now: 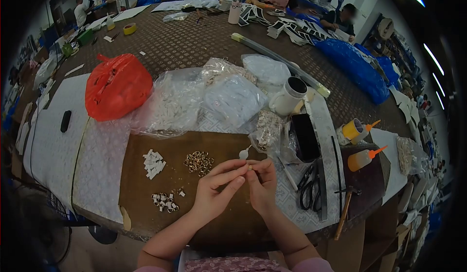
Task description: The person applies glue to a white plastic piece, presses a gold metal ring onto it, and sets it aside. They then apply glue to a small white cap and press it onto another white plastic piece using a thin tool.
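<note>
Over the right part of a brown mat (146, 194), my left hand (219, 187) and my right hand (261, 184) meet at the fingertips. Both are closed in a pinch around something small and pale, too small to name. Just beyond the fingers lies a small white round piece (244, 154) with a thin tip. To the left on the mat are a pile of gold-coloured metal rings (198, 163), a pile of white strips (153, 164) and a cluster of white pieces with metal rings (165, 202).
Behind the mat lie clear plastic bags (175, 102) and a red bag (118, 87). On the right are a white jar (288, 97), a black box (305, 138), scissors (310, 189), a hammer (344, 212) and a glue bottle (361, 160). People sit at the far side.
</note>
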A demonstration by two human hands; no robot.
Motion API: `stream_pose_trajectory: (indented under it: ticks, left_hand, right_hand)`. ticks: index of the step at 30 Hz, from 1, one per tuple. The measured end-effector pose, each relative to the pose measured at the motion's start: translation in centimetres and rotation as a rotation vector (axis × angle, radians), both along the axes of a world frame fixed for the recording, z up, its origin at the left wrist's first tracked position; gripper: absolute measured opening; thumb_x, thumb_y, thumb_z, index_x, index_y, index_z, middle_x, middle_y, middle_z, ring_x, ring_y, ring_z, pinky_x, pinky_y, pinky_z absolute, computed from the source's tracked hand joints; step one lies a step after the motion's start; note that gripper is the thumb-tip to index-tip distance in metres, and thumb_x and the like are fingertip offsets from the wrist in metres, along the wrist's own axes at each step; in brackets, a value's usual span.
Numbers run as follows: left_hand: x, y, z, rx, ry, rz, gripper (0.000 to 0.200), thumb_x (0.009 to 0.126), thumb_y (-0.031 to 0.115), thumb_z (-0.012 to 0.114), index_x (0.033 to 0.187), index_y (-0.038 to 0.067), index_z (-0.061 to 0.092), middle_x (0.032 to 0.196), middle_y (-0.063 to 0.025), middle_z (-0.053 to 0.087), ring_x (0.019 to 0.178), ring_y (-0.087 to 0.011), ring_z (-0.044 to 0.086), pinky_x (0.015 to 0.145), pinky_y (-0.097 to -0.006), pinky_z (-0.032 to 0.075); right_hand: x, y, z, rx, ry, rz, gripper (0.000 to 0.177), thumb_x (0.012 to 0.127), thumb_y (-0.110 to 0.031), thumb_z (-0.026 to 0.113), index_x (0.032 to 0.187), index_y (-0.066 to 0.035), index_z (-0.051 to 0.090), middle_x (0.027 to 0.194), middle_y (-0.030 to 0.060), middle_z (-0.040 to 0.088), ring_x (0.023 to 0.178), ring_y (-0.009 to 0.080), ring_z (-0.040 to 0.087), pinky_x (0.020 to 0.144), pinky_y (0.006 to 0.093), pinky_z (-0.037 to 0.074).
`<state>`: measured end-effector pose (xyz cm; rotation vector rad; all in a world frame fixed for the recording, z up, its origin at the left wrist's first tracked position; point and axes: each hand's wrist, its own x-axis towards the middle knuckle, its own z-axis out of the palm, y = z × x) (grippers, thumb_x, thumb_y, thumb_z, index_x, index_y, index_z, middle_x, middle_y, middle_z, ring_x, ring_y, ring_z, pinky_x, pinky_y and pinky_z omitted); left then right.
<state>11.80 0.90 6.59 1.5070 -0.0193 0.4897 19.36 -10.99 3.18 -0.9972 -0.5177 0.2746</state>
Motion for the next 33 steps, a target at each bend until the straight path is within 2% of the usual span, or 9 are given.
stream_pose_trajectory:
  ticks: [7,10,16,19,25,28,33]
  left_hand:
    - [0.1,-0.5,-0.4,-0.034,-0.006,0.008,0.026,0.087,0.004,0.061,0.113,0.005,0.065,0.122,-0.0112,0.058,0.111,-0.0198,0.056,0.092,-0.0293,0.045]
    - [0.2,-0.5,-0.3,0.079,-0.022,0.043,0.025,0.088,0.004,0.06,0.112,0.006,0.066,0.122,-0.0114,0.058,0.111,-0.0188,0.056,0.092,-0.0288,0.045]
    - [0.3,0.6,0.0,-0.206,-0.003,0.007,0.018,0.09,0.003,0.058,0.106,0.001,0.066,0.117,-0.0108,0.058,0.106,-0.0162,0.057,0.09,-0.0279,0.045]
    - [0.3,0.2,0.5,-0.341,0.066,0.031,0.016,0.09,0.003,0.058,0.104,-0.001,0.065,0.115,-0.0103,0.058,0.104,-0.0151,0.057,0.089,-0.0276,0.045]
    - [0.3,0.3,-0.4,-0.291,0.044,0.031,0.015,0.086,0.002,0.064,0.1,0.0,0.067,0.112,-0.0097,0.059,0.101,-0.0147,0.057,0.087,-0.0271,0.046]
    - [0.2,0.4,-0.3,-0.337,0.06,0.036,0.014,0.085,0.001,0.065,0.098,0.0,0.068,0.111,-0.0093,0.059,0.1,-0.0146,0.057,0.087,-0.0267,0.046]
    - [0.4,0.3,-0.7,-0.173,0.005,0.149,0.011,0.083,0.0,0.066,0.094,0.0,0.069,0.102,-0.0095,0.063,0.092,-0.0145,0.06,0.081,-0.0264,0.048]
  right_hand:
    - [0.0,0.0,0.1,-0.004,0.016,-0.027,0.013,0.09,0.003,0.054,0.096,-0.005,0.045,0.108,0.011,0.058,0.092,0.0132,0.059,0.081,0.0264,0.05]
    - [0.1,0.0,0.1,0.0,-0.015,-0.064,0.014,0.089,0.003,0.055,0.094,-0.005,0.046,0.107,0.0109,0.058,0.089,0.0134,0.06,0.079,0.0267,0.051]
    - [0.4,-0.2,0.1,0.002,0.104,-0.007,0.015,0.088,0.004,0.058,0.094,-0.004,0.047,0.104,0.0114,0.06,0.083,0.0137,0.061,0.076,0.0254,0.051]
    - [0.0,-0.3,0.8,-0.044,0.037,-0.008,0.017,0.086,0.005,0.06,0.096,-0.002,0.049,0.104,0.0116,0.06,0.086,0.0146,0.062,0.078,0.026,0.052]
    - [-0.9,-0.1,1.0,-0.147,-0.12,-0.071,0.021,0.083,0.009,0.062,0.099,0.0,0.051,0.105,0.0125,0.06,0.095,0.0171,0.062,0.085,0.0268,0.051]
    - [-0.9,0.0,0.7,-0.103,-0.158,-0.053,0.02,0.083,0.01,0.062,0.098,0.0,0.051,0.106,0.0133,0.059,0.097,0.0177,0.062,0.085,0.0268,0.051]
    - [-0.8,0.0,0.3,-0.153,-0.276,-0.097,0.022,0.081,0.01,0.063,0.094,0.0,0.049,0.106,0.0157,0.058,0.095,0.0184,0.061,0.083,0.0279,0.053]
